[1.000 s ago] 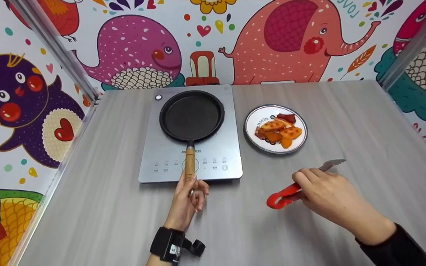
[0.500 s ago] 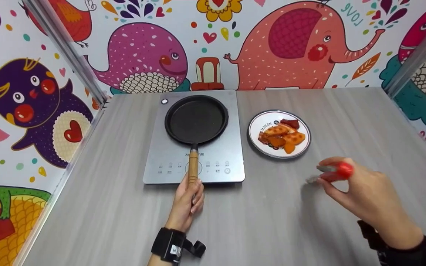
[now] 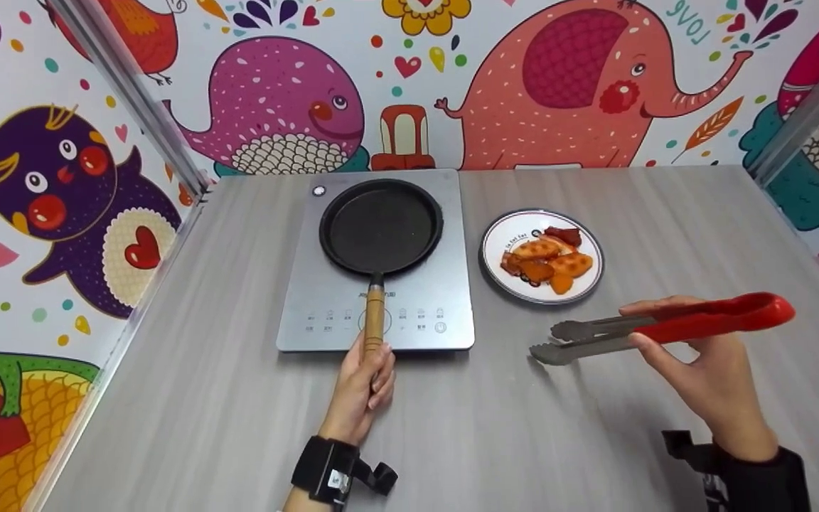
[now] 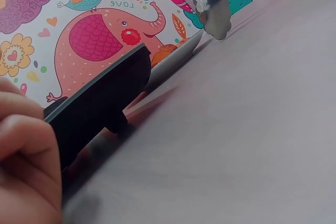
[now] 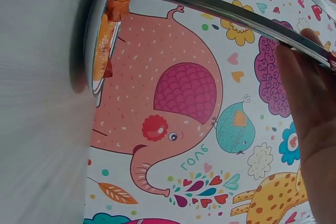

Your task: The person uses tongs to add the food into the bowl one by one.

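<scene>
My left hand (image 3: 360,391) grips the wooden handle (image 3: 375,320) of a black frying pan (image 3: 381,224). The pan has nothing in it and sits on a silver induction cooktop (image 3: 299,291). On the right, my right hand (image 3: 719,384) holds red-handled metal tongs (image 3: 719,318) between thumb and fingers. Their scalloped tips point left, slightly apart with nothing between them, in front of the plate. That white plate (image 3: 498,242) carries several orange-brown food pieces (image 3: 537,249). In the right wrist view the tongs (image 5: 231,11) cross above the plate's edge.
The grey tabletop (image 3: 466,427) extends around the cooktop and plate. Cartoon-printed panels (image 3: 552,85) stand at the back and left, joined by metal corner posts (image 3: 125,92). The plate stands just right of the cooktop.
My right hand has turned the tongs round, so their tips now point left instead of away to the right. My left fingers have closed more firmly round the pan handle. The view has shifted slightly.
</scene>
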The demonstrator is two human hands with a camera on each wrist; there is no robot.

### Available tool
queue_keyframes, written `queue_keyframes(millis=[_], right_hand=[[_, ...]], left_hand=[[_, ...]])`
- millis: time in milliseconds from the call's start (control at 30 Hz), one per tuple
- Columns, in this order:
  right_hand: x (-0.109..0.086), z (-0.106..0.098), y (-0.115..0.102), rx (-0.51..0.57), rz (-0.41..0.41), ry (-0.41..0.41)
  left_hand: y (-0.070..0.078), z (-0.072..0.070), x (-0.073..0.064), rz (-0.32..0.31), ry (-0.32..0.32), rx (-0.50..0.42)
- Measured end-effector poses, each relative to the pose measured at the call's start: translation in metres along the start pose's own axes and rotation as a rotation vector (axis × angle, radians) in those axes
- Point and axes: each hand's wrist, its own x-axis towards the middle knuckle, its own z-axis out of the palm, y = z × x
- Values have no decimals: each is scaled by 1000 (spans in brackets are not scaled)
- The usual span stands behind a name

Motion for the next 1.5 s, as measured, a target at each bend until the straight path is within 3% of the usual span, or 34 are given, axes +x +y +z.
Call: queue_keyframes(millis=[167, 300, 500, 733, 900, 1033, 1233, 1500], right_hand=[[16, 1, -10, 39, -90, -23], [33, 2, -24, 40, -110, -50], [52, 7, -19, -38, -99, -76], [63, 17, -13, 19, -78, 40], [73, 24, -13, 29, -37, 68], [81, 26, -12, 34, -29, 70], [86, 23, -6, -31, 10, 57], [90, 25, 0, -41, 34, 40]], left_hand=[[4, 1, 4, -2, -13, -10], [5, -1, 3, -5, -11, -20], [1, -2, 0, -5, -29, -25], [-2, -2, 0, -18, -73, -64], [2, -3, 0, -32, -58, -59], [3, -2, 1, -47, -58, -67], [4, -3, 1, -92, -130, -86], [11, -6, 1, -91, -124, -79]])
